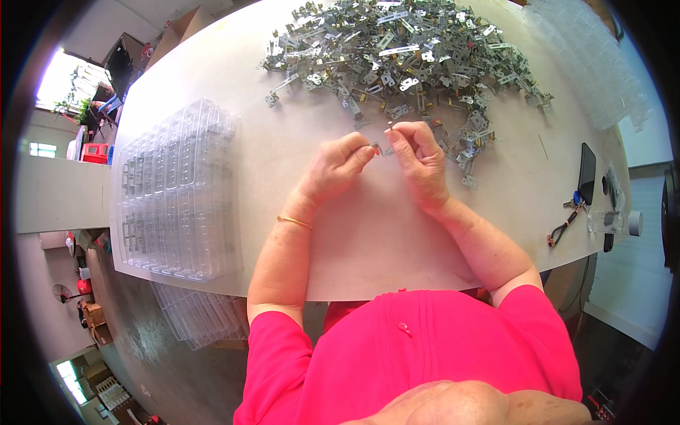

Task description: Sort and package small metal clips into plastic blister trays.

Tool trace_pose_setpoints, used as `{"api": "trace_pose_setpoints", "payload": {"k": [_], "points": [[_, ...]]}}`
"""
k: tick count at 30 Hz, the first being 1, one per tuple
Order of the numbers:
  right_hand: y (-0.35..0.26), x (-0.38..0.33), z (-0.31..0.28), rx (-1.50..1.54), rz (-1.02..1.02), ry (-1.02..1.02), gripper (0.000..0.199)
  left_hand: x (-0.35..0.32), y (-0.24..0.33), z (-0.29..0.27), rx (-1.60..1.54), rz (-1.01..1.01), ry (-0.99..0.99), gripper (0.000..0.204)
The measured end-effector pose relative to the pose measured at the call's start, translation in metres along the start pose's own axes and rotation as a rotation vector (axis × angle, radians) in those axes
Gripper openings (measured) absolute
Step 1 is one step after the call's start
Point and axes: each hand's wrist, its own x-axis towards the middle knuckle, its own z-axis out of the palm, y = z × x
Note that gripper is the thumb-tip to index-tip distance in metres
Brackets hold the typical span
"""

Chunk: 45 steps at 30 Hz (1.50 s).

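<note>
I see a small metal part (378, 149) jutting rightward from the pinching left hand (336, 168) toward the right hand (423, 164), whose grip, if any, I cannot tell.

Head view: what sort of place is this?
Probably a small workshop for assembly or sorting: a big heap of small metal parts on a broad pale table, with clear plastic trays stacked at its left.

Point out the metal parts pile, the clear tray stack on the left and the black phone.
Metal parts pile (404, 64): head view, middle of the heap.
Clear tray stack (185, 212): head view, bare plastic near its middle.
Black phone (586, 174): head view, middle of its dark face.
</note>
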Motion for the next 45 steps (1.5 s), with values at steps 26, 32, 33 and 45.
{"api": "trace_pose_setpoints", "payload": {"k": [26,32,33,45], "points": [[-0.02,-0.001,-0.002,-0.031,0.35,-0.197,0.012,0.002,-0.001,-0.015,-0.698,-0.365,0.078,0.029],[-0.019,-0.001,-0.002,-0.071,0.341,-0.21,0.013,0.001,0.0,-0.016,-0.613,-0.345,0.076,0.028],[-0.018,-0.001,-0.003,-0.088,0.343,-0.232,0.015,0.0,-0.001,-0.015,-0.58,-0.331,0.081,0.028],[-0.018,0.007,-0.01,0.269,0.545,-0.29,0.017,-0.002,0.002,-0.011,-0.357,-0.225,-0.036,0.021]]}}
